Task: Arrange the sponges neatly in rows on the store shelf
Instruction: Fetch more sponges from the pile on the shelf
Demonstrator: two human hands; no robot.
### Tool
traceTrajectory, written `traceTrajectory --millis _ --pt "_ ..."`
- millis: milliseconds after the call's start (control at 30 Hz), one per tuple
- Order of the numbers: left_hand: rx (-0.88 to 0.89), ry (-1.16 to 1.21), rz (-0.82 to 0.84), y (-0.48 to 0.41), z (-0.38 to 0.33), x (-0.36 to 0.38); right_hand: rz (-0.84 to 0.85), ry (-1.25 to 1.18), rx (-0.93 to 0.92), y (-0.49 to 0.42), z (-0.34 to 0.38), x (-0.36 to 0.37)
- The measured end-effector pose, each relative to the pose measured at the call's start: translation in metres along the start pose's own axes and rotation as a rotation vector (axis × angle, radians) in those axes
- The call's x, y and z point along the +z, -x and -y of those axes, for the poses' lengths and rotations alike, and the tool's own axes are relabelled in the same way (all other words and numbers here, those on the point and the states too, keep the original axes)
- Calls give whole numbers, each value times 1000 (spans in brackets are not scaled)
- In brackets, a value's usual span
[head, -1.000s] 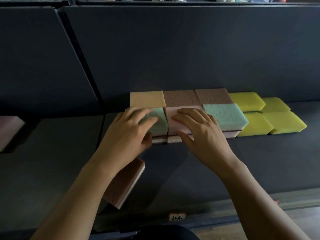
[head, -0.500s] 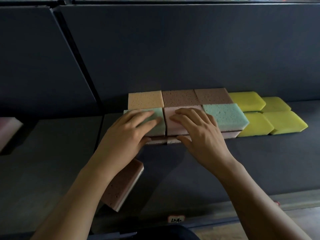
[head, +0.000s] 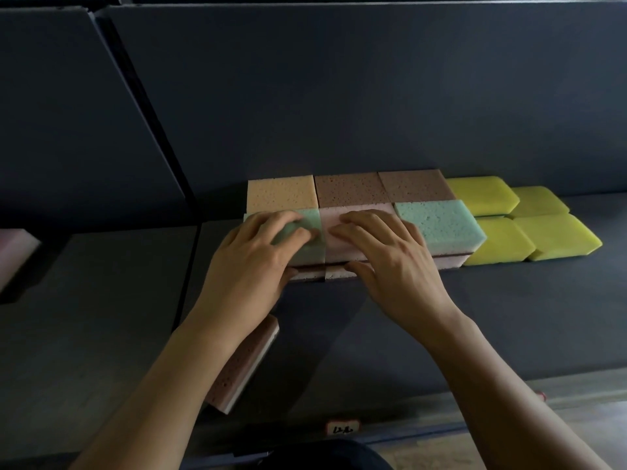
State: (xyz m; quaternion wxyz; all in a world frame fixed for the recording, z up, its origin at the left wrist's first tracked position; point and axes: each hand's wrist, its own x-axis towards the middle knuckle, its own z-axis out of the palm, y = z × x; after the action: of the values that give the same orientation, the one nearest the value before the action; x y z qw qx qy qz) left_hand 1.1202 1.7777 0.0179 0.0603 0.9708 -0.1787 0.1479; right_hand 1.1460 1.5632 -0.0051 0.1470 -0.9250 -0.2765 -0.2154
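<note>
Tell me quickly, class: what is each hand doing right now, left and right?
Left hand: open, fingers pressing the left green sponge.
Right hand: open, fingers pressing the pink sponge.

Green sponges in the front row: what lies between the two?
A pink sponge, touching both, with the right hand resting on it; head view.
</note>
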Motion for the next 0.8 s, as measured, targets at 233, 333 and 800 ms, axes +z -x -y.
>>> traceTrajectory --millis 233,333,800 --pt "5 9 56 1 2 -6 32 -23 14 -1 1 -2" --pt "-38 21 64 14 -2 -17 31 -89 -4 2 9 -14" --pt "-432 10 47 124 -30 -31 173 -339 -241 30 56 -3"
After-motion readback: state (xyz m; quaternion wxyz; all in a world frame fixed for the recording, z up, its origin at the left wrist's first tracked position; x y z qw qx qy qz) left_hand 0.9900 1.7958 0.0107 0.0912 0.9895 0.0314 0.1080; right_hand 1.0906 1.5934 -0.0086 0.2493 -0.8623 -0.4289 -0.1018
